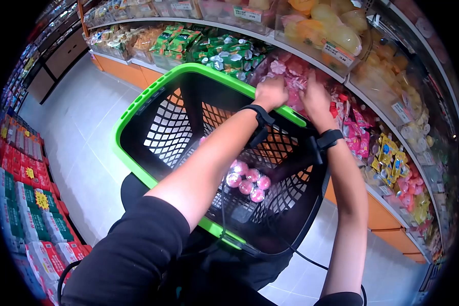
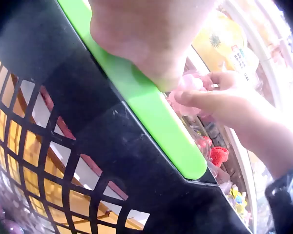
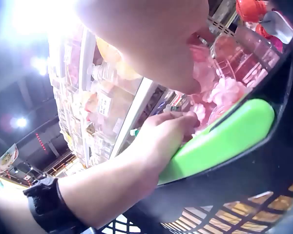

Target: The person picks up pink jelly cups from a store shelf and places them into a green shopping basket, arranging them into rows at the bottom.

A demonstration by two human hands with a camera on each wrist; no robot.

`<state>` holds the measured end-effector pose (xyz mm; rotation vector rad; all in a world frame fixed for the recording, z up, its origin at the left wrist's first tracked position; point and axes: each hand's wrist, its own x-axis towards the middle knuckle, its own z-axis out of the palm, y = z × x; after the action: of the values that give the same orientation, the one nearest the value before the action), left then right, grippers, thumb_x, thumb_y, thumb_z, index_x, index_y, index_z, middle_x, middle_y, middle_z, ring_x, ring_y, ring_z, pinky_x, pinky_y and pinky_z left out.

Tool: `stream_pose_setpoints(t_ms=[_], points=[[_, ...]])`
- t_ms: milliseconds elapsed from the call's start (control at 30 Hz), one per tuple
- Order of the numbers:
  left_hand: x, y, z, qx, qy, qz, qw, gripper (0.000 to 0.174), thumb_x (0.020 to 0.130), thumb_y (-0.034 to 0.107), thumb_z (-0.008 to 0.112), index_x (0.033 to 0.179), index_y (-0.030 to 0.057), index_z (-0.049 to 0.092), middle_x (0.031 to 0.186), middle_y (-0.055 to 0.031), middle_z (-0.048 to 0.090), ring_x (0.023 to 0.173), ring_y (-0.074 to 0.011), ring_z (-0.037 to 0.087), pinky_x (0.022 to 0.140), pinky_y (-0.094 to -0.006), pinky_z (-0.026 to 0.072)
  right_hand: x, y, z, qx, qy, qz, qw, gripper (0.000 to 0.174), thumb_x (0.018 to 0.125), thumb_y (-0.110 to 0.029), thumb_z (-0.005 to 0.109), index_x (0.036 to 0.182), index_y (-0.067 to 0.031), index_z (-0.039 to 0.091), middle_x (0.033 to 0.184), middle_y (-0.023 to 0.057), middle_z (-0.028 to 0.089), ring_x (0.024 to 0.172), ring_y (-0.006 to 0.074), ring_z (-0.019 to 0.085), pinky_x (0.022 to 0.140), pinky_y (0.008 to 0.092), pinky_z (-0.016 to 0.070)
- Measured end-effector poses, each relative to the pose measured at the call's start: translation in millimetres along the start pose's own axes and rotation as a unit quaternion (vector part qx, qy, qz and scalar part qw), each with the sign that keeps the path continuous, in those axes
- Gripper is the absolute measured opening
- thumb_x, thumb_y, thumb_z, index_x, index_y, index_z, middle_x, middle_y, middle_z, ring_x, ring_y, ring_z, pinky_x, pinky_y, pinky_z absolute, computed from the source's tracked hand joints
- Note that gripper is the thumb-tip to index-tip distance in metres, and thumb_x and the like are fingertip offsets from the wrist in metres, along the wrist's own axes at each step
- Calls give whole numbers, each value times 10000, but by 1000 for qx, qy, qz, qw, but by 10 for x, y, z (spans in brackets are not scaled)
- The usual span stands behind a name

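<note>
Picking among pink sweets point(image 1: 289, 71) beyond the basket point(image 1: 137, 108).
Right hand point(image 2: 229, 102) pinches a sweet point(image 2: 188, 84), probably light and crinkly, by its wrapper; left hand point(image 3: 163, 134) has curled fingers, hold unclear.

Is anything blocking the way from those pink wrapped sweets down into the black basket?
Nothing visible does. The left hand and right hand pinch pink wrapped sweets just past the green rim of the black mesh basket, whose top is open.
</note>
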<state>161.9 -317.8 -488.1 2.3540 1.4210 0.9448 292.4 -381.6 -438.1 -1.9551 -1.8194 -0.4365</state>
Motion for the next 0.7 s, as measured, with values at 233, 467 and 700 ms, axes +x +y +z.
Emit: stream_pose_setpoints(t_ms=[233,467,700], points=[[-174,9,-434,-331,60,44,941,321,906,312,481,982,22,594,868,-198,628,827,-328,618,759,-388,484,-438,-347,-228,99,182,-149,967,435,659,-29,686,1052,-52,500,1139,134,556,999,318,575,778,405,503],[-827,-70,-887,-683,-187,-132,694,341,953,350,479,1111,50,506,908,-48,606,784,-178,638,710,-304,528,-727,-709,-281,145,242,-200,938,360,667,1,643,1008,-54,545,1210,130,527,1010,323,558,846,407,465],[-1110,-268,-974,-708,-156,-119,678,345,962,262,488,1198,10,497,1030,-100,629,867,-177,649,783,-296,528,-832,-913,-344,233,168,-185,940,469,686,51,623,1125,-39,483,1296,194,435,1081,398,512,907,432,442]])
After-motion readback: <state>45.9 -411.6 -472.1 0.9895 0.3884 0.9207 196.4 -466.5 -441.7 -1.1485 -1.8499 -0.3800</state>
